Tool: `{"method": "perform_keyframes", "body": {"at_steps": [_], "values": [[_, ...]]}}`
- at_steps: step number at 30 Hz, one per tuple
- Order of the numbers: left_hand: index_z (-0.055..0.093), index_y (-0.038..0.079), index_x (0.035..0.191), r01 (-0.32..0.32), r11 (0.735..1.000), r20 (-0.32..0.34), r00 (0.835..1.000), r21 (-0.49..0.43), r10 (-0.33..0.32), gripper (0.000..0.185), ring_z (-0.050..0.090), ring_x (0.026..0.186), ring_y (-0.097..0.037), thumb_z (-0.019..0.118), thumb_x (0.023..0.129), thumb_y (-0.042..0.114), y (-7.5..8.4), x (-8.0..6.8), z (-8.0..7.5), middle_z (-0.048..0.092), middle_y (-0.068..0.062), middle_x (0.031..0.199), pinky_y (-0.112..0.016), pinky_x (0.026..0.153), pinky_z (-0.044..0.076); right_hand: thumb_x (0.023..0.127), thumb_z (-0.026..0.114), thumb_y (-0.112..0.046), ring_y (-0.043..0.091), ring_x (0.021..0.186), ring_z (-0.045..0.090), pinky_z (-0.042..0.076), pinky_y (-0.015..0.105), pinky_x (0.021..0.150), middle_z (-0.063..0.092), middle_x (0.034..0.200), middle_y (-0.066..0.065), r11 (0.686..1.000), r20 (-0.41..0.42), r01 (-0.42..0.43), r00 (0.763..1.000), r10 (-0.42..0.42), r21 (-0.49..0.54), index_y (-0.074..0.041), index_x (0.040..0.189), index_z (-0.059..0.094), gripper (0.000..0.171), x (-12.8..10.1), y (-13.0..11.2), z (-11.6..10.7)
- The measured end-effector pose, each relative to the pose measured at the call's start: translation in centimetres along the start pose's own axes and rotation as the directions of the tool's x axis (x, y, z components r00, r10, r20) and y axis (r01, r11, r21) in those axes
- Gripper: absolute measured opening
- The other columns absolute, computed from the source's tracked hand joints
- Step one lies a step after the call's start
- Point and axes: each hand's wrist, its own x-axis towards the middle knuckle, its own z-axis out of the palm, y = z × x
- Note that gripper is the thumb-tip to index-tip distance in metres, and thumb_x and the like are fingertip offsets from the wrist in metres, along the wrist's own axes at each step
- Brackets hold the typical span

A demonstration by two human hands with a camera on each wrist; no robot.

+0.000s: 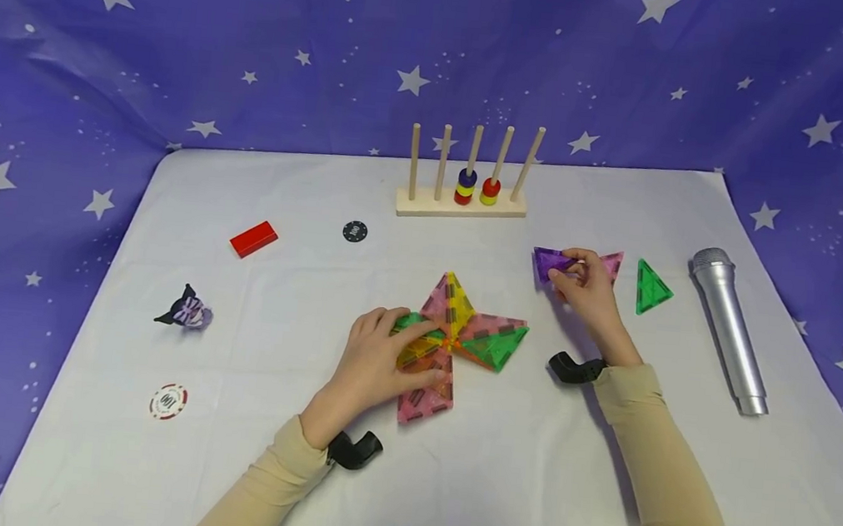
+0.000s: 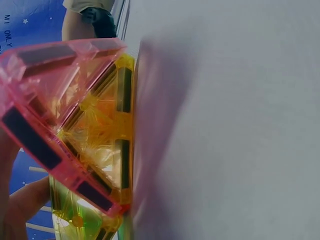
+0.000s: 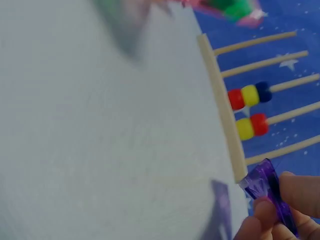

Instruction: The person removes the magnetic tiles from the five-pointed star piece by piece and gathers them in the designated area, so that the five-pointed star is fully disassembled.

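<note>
Between the right fingers [image 3: 302, 195] sits a purple tile [image 3: 270, 181].

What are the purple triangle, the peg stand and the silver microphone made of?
Purple triangle tile: probably shiny plastic; it's see-through and its shadow looks purple.
Peg stand: looks like smooth wood, pale tan and not shiny.
Microphone: silvery and glossy, so maybe metal, or silver-coloured plastic; I can't tell.

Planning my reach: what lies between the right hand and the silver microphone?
In the head view, a pink tile, partly hidden by the right hand, then a green triangular tile, nearer the silver microphone.
</note>
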Motion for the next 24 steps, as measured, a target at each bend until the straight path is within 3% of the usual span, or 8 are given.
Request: {"method": "perform_keyframes", "body": {"at_steps": [4, 9, 13, 16, 20, 24], "values": [[0.052, 0.03, 0.128, -0.007, 1.0, 0.0, 1.0, -0.011, 0.007, 0.068, 0.033, 0.115, -0.032, 0.062, 0.07, 0.064, 0.1, 0.0, 0.0, 0.043, -0.013, 0.127, -0.05, 0.097, 0.02, 0.09, 0.057, -0.014, 0.009, 0.061, 0.049, 0.043, 0.019, 0.052, 0.044, 0.088, 0.009, 0.988, 0.003, -0.034, 0.999, 0.035, -0.15, 0.004, 0.124, 0.037, 0.044, 0.4, 0.7, -0.1], [0.053, 0.029, 0.126, -0.018, 1.0, -0.015, 1.0, -0.021, 0.018, 0.067, 0.034, 0.115, -0.032, 0.062, 0.07, 0.064, -0.1, 0.0, 0.0, 0.044, -0.012, 0.127, -0.049, 0.097, 0.02, 0.089, 0.058, -0.017, 0.018, 0.076, 0.045, 0.039, 0.024, 0.06, 0.048, 0.095, 0.016, 0.939, 0.041, 0.02, 0.999, -0.006, -0.342, 0.001, 0.127, 0.038, 0.047, 0.8, 0.8, -0.3], [0.053, 0.029, 0.127, -0.019, 0.999, -0.007, 1.0, -0.027, 0.019, 0.067, 0.033, 0.116, -0.032, 0.061, 0.07, 0.065, -0.1, 0.0, -0.1, 0.044, -0.012, 0.127, -0.049, 0.097, 0.02, 0.089, 0.058, -0.022, 0.021, 0.071, 0.045, 0.037, 0.029, 0.058, 0.05, 0.083, 0.014, 0.896, 0.087, 0.033, 0.996, 0.007, -0.442, -0.003, 0.13, 0.038, 0.049, 1.0, 0.7, -0.6], [0.053, 0.029, 0.127, -0.021, 0.999, -0.002, 1.0, -0.034, 0.021, 0.068, 0.033, 0.116, -0.032, 0.06, 0.07, 0.066, -0.2, 0.0, -0.1, 0.044, -0.013, 0.128, -0.049, 0.097, 0.021, 0.09, 0.057, -0.025, 0.019, 0.063, 0.042, 0.036, 0.029, 0.053, 0.046, 0.072, 0.009, 0.874, 0.111, 0.025, 0.993, 0.033, -0.486, -0.005, 0.13, 0.038, 0.048, 1.1, 0.5, -0.6], [0.053, 0.029, 0.127, -0.026, 0.999, -0.007, 1.0, -0.033, 0.026, 0.068, 0.034, 0.116, -0.031, 0.06, 0.07, 0.066, -0.3, 0.0, -0.1, 0.044, -0.012, 0.127, -0.049, 0.097, 0.021, 0.09, 0.056, -0.026, 0.018, 0.061, 0.045, 0.037, 0.029, 0.053, 0.049, 0.071, 0.009, 0.853, 0.144, 0.016, 0.987, 0.07, -0.522, -0.005, 0.13, 0.039, 0.049, 1.4, 0.2, -0.5], [0.053, 0.03, 0.127, -0.03, 0.999, -0.003, 1.0, -0.032, 0.03, 0.068, 0.034, 0.116, -0.03, 0.06, 0.07, 0.066, -0.3, 0.1, -0.1, 0.044, -0.012, 0.127, -0.049, 0.097, 0.021, 0.091, 0.054, -0.029, 0.015, 0.055, 0.049, 0.042, 0.028, 0.05, 0.055, 0.069, 0.009, 0.868, 0.19, 0.005, 0.976, 0.103, -0.496, -0.005, 0.131, 0.038, 0.05, 1.3, 0.0, -0.5]]}}
